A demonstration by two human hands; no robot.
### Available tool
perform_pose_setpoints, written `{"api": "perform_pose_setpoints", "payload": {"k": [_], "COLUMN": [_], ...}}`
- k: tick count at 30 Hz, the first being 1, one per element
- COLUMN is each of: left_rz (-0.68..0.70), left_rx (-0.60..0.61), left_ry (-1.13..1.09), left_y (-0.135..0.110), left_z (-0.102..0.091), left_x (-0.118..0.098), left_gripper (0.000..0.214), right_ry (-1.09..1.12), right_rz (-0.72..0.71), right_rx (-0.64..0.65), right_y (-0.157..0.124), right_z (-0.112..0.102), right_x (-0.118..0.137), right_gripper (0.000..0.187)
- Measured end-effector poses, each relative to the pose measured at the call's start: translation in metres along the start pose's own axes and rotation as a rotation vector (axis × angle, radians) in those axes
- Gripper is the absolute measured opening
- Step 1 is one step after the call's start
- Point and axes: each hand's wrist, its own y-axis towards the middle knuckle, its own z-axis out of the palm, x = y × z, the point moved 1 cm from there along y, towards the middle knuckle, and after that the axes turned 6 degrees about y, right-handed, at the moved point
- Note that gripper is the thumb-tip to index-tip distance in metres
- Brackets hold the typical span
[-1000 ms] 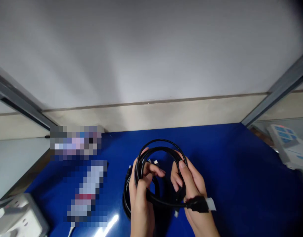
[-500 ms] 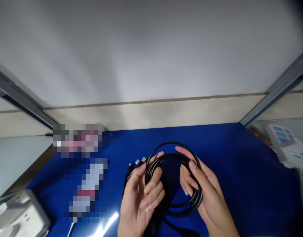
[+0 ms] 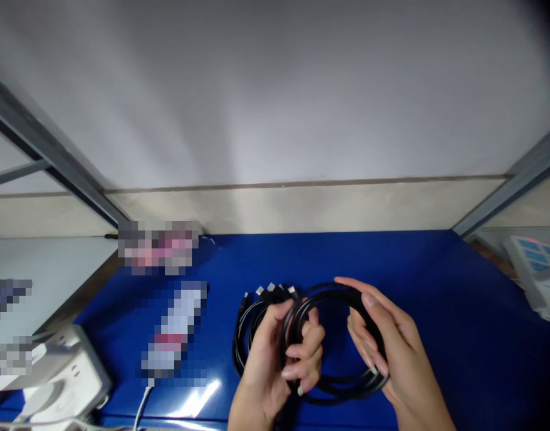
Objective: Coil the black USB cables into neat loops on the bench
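Observation:
A black cable [image 3: 342, 392] is wound into a round coil of several loops, held up above the blue tabletop. My left hand [image 3: 281, 359] grips the coil's left side, with fingers curled through the loops and the thumb outside. On the coil's right side my right hand [image 3: 385, 344] is closed, the thumb on top and the fingers bent inside the ring. Behind my left hand lies a bundle of black cables [image 3: 241, 341] with silver plugs, partly hidden by that hand. The coil's own plug ends cannot be made out.
The blue table [image 3: 382, 254] reaches back to a wall [image 3: 301, 108]. A white power strip [image 3: 72, 377] sits at the lower left. A blurred-out device [image 3: 178, 323] with a white cord and a blurred pinkish item [image 3: 167, 248] lie left. A white-and-blue device [image 3: 537, 269] stands right.
The view has turned slightly left. The coil is drawn into neater loops, and both hands still hold it. More of the cable bundle with its plugs now shows behind my left hand.

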Motion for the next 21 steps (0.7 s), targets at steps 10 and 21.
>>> {"api": "perform_pose_setpoints", "payload": {"k": [10, 21], "left_rz": [0.038, 0.763], "left_rx": [0.049, -0.291], "left_ry": [0.033, -0.089], "left_y": [-0.008, -0.026], "left_z": [0.005, 0.008], "left_x": [0.007, -0.022], "left_gripper": [0.042, 0.026], "right_ry": [-0.053, 0.007], "right_rz": [0.002, -0.136], "right_rx": [-0.045, -0.118], "right_y": [-0.004, 0.011], "right_z": [0.000, -0.008], "right_x": [0.002, -0.009], "right_gripper": [0.060, 0.067]}}
